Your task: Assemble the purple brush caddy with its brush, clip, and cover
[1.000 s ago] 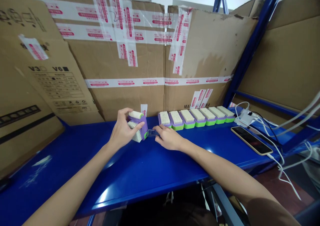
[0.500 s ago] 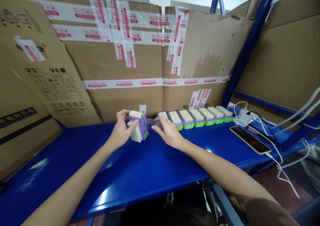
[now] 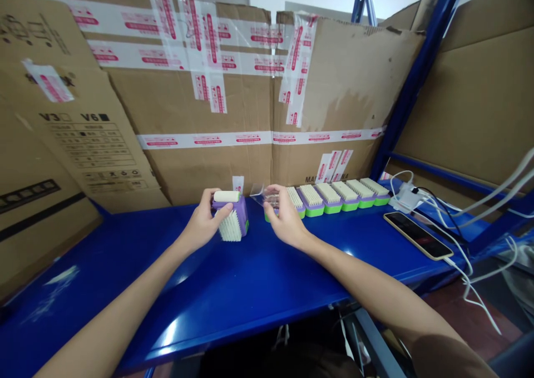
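Observation:
My left hand [image 3: 206, 217] grips a purple and green scrub brush [image 3: 243, 216] just above the table, its pale bristles facing forward and down. A white roller-like piece lies along the brush's top. In my right hand [image 3: 284, 217] is a clear plastic piece [image 3: 257, 193], pinched between thumb and fingers, apart from the brush. Its exact shape is hard to make out. Behind my right hand runs a row of several similar scrub brushes [image 3: 332, 195], bristles up, with green bases below; the nearest ones are partly hidden by my fingers.
The blue table [image 3: 250, 294] has a tall cardboard wall [image 3: 217, 122] along its back. A phone [image 3: 417, 235] on a white cable lies at the right, beside a white charger [image 3: 405, 197] with several tangled cords. A blue metal post [image 3: 413, 88] rises at the back right.
My right hand has drawn the clear plastic piece away from the brush, rightward and slightly up. The brush in my left hand has turned and shifted a little to the right.

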Action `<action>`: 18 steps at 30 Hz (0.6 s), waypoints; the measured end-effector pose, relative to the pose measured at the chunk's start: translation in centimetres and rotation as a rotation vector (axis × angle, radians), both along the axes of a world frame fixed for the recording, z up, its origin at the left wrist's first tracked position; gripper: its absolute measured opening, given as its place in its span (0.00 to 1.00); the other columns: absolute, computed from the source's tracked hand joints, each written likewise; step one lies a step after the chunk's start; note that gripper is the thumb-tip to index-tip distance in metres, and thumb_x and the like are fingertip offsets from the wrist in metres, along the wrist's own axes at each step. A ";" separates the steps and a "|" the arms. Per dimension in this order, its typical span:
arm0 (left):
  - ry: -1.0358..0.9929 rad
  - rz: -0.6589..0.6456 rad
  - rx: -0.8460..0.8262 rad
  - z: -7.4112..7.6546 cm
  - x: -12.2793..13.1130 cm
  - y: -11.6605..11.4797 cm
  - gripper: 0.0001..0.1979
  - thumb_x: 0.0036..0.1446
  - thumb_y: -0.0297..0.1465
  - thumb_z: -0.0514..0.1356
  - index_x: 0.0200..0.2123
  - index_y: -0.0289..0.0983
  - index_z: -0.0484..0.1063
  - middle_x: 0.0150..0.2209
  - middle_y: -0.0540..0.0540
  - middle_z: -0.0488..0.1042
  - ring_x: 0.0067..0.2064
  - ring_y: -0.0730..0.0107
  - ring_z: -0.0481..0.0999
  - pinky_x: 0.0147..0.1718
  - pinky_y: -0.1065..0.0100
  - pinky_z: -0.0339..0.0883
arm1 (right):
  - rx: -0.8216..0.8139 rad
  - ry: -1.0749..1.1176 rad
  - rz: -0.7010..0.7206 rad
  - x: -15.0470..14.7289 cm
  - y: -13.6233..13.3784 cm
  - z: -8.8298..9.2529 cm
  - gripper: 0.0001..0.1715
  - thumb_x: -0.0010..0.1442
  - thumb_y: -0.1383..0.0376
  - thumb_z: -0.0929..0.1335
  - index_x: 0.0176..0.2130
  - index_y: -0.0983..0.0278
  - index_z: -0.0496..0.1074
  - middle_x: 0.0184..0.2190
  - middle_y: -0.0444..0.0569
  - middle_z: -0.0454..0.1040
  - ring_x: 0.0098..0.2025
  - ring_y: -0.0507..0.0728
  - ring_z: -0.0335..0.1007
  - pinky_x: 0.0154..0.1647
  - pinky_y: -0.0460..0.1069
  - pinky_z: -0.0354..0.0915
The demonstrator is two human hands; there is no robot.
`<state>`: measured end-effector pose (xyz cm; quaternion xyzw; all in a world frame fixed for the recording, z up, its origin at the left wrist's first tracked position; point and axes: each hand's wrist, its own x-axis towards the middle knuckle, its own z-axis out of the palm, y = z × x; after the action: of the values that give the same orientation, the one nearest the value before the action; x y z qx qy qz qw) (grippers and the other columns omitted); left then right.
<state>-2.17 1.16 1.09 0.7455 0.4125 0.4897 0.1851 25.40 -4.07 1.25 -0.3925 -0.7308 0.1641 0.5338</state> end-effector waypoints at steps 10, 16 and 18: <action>0.078 0.004 -0.021 0.3 0.3 -1.1 0.23 0.77 0.54 0.55 0.59 0.43 0.65 0.37 0.51 0.77 0.35 0.60 0.78 0.35 0.62 0.71 | 0.029 0.072 -0.040 0.5 -0.1 0.4 0.26 0.82 0.61 0.61 0.73 0.58 0.53 0.68 0.62 0.72 0.61 0.63 0.80 0.65 0.63 0.79; 0.089 -0.053 0.000 0.7 0.4 -1.6 0.23 0.76 0.55 0.57 0.57 0.44 0.67 0.40 0.50 0.79 0.37 0.59 0.79 0.38 0.61 0.73 | 0.093 0.051 -0.034 0.6 -0.3 0.9 0.25 0.85 0.55 0.60 0.74 0.58 0.55 0.67 0.62 0.72 0.62 0.63 0.80 0.70 0.64 0.76; 0.060 -0.078 0.003 0.7 0.7 -1.8 0.21 0.76 0.54 0.59 0.56 0.44 0.68 0.41 0.49 0.80 0.39 0.59 0.80 0.40 0.60 0.73 | 0.134 0.033 -0.041 0.6 -0.5 1.0 0.26 0.85 0.54 0.60 0.75 0.57 0.56 0.66 0.61 0.73 0.65 0.64 0.78 0.72 0.65 0.75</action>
<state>-1.49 -0.65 1.78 0.7755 0.3879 0.4603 0.1906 25.99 -4.59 2.29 -0.3679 -0.7232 0.1104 0.5739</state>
